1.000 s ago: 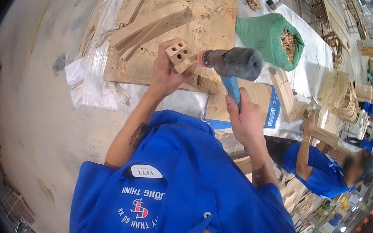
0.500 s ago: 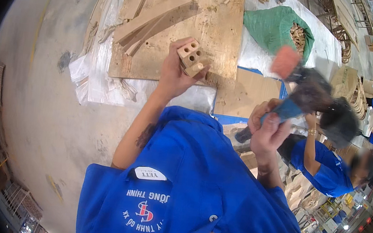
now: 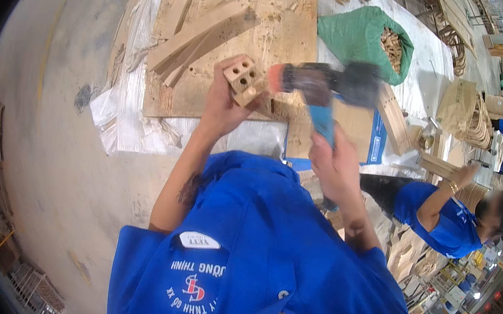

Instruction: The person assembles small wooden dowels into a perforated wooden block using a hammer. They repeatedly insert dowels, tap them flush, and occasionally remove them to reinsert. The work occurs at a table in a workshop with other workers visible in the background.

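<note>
L hand (image 3: 225, 108) wrapped round pale wooden blocks w/ round drilled holes (image 3: 242, 77), above worn brown wooden board (image 3: 282, 35). R hand (image 3: 337, 164) closed on blue handle of black mallet w/ orange face (image 3: 318, 85); orange end just beside blocks, blurred, contact unclear. Beyond L hand: tan wooden strips (image 3: 194, 37). Beyond R hand: green sack (image 3: 360, 35) w/ small wood pcs, on plastic-covered table (image 3: 427, 69).
</note>
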The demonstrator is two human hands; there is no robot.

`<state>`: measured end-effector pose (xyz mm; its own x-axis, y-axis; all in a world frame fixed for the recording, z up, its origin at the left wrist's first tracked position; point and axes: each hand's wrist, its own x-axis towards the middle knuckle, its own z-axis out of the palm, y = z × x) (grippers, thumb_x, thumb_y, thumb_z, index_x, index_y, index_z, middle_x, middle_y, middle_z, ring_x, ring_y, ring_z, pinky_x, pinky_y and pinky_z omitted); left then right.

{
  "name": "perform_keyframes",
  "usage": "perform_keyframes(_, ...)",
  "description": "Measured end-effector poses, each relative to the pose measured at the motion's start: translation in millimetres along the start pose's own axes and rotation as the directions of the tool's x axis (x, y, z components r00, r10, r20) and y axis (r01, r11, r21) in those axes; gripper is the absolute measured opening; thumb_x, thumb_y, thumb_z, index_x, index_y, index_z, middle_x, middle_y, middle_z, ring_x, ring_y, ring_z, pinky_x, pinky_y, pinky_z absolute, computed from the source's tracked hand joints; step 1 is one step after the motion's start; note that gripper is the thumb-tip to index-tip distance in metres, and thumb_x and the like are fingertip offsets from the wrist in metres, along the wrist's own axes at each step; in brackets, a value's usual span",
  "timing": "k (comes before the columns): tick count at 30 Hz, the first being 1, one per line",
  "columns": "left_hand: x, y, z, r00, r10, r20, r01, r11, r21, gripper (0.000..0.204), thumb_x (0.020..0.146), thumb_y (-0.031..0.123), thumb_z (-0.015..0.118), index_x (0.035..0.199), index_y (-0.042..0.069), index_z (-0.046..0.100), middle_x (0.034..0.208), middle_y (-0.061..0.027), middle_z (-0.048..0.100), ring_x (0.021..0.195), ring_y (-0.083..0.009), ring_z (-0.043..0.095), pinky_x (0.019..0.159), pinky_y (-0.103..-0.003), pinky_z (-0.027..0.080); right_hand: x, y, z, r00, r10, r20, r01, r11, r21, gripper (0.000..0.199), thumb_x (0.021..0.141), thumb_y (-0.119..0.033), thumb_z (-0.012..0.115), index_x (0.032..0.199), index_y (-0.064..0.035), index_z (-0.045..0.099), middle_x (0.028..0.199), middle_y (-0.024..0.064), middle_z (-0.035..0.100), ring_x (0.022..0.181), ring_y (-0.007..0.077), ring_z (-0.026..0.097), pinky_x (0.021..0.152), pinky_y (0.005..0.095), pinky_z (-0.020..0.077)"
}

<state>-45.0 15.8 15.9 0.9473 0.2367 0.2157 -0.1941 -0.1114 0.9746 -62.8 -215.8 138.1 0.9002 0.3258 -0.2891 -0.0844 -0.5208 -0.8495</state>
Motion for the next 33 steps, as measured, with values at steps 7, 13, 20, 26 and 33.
perform_keyframes(7,12,-3,2,0.999,0.024,0.031,-0.026,0.998,0.058,0.076,0.078,0.010,0.087,0.136,0.004,0.038,0.117,-0.0141,0.061,0.106,-0.0226,0.065,0.091,-0.036,0.055,14,23,9,0.995,-0.090,-0.042,0.091,0.996,0.017,0.025,0.106,-0.033,0.052,0.106,-0.0082,0.053,0.069,0.0012,0.055,0.064,0.0114,0.055,0.048,0.0244,0.0387)
perform_keyframes(13,15,5,10,0.997,0.020,0.070,-0.026,0.996,0.089,0.075,0.080,0.009,0.086,0.136,0.003,0.036,0.118,-0.0150,0.061,0.106,-0.0227,0.065,0.092,-0.036,0.055,4,7,1,0.974,-0.159,-0.160,0.175,0.980,0.095,0.026,0.102,-0.023,0.057,0.111,0.0005,0.053,0.069,0.0105,0.057,0.062,0.0197,0.056,0.057,0.0355,0.0451)
perform_keyframes(20,11,-1,5,0.984,0.083,0.157,-0.117,0.967,0.227,0.081,0.078,0.012,0.087,0.140,0.004,0.036,0.123,-0.0178,0.060,0.112,-0.0285,0.065,0.094,-0.038,0.054,9,-5,-13,0.987,-0.069,0.142,0.051,0.991,0.124,0.027,0.104,-0.023,0.054,0.116,0.0008,0.054,0.072,0.0032,0.056,0.061,0.0087,0.053,0.050,0.0273,0.0385)
perform_keyframes(26,13,2,14,0.992,0.013,0.123,-0.027,0.994,0.109,0.081,0.078,0.013,0.088,0.140,0.003,0.035,0.125,-0.0158,0.058,0.112,-0.0266,0.063,0.094,-0.038,0.054,0,15,-15,0.973,-0.186,-0.134,0.193,0.981,0.037,0.028,0.101,-0.028,0.060,0.110,-0.0019,0.057,0.068,0.0118,0.059,0.057,0.0257,0.059,0.054,0.0391,0.0449)
perform_keyframes(33,15,5,6,0.983,-0.064,0.172,0.034,0.984,0.172,0.082,0.079,0.011,0.085,0.142,0.002,0.033,0.129,-0.0147,0.053,0.116,-0.0252,0.060,0.098,-0.036,0.051,-8,-21,-37,0.961,-0.233,-0.152,0.241,0.970,0.037,0.033,0.097,-0.029,0.065,0.116,-0.0034,0.058,0.076,0.0237,0.065,0.073,0.0469,0.064,0.064,0.0532,0.0476)
